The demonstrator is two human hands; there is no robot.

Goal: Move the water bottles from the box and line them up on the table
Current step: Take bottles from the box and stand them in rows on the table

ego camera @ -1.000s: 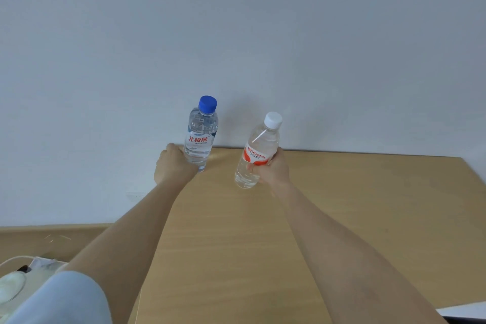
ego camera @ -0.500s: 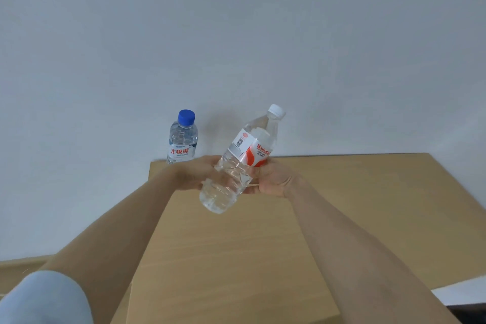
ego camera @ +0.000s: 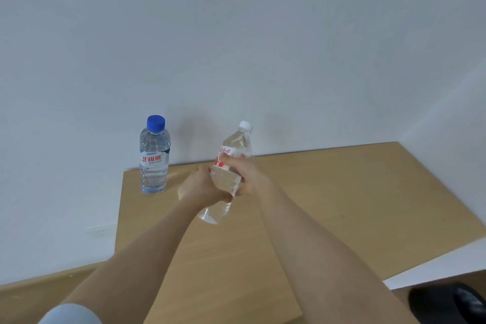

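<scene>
White-capped bottle (ego camera: pixel 236 144) tilts, left hand (ego camera: pixel 201 188) and right hand (ego camera: pixel 251 176) fingers gripping it.

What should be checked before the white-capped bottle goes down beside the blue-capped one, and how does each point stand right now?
1. Grip: left hand and right hand both hold the clear plastic bottle with white cap and red label: ok.
2. Held bottle upright: it is tilted, above the tabletop: not ok.
3. Clear plastic bottle with blue cap stands upright near the far left corner of the wooden table: ok.
4. Bare tabletop to the right of the standing bottle: ok.
5. Caps screwed tight: cannot tell.
</scene>
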